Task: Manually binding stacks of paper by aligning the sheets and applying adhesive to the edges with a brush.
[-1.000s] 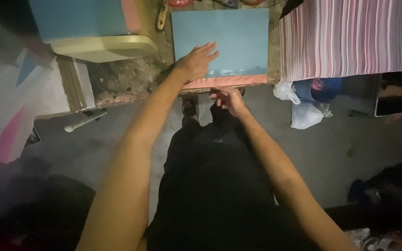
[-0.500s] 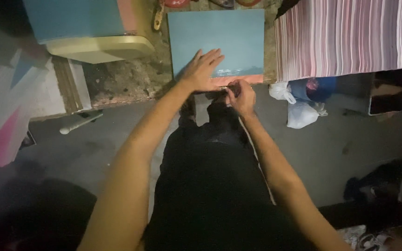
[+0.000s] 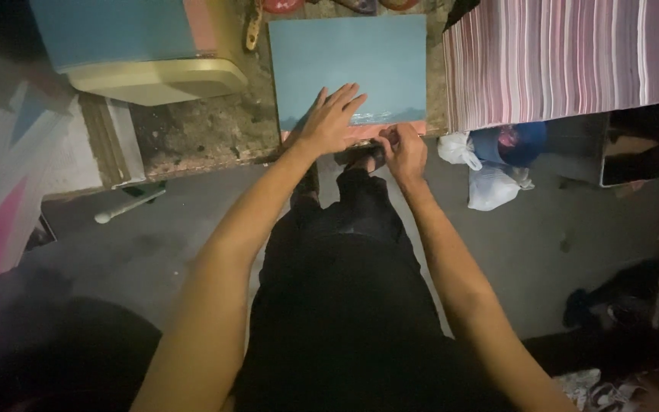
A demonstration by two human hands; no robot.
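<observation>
Both hands work at the near edge of a blue sheet (image 3: 348, 65) lying flat on a rough, stained worktop (image 3: 200, 130). Of the 2, the left hand (image 3: 329, 122) is spread open, fingers fanned and palm pressed down on the sheet's lower part, gripping nothing; the right hand (image 3: 402, 149) is curled at the sheet's near edge, thumb and fingertips pinched together where a salmon-pink strip (image 3: 379, 131) runs along that edge (whether it has the strip itself, a corner of the sheet or some small tool between the fingers, I cannot tell in this dim light). Just right of the sheet stands a tall stack of pink and white sheets (image 3: 566, 57), its edges facing the camera; to the left sits a cream tray (image 3: 154, 76) with a blue and pink pile on top. Below, on the grey floor, lie white plastic bags (image 3: 490, 179) and a pale stick-like tool (image 3: 127, 206). As I judge it, the risk lies in the pinch: a tug that is too sharp or off-line could tear or crease the thin edge, and if the flat left palm eases its pressure the sheet may skid on the gritty worktop and go askew, or nudge the stack beside it
</observation>
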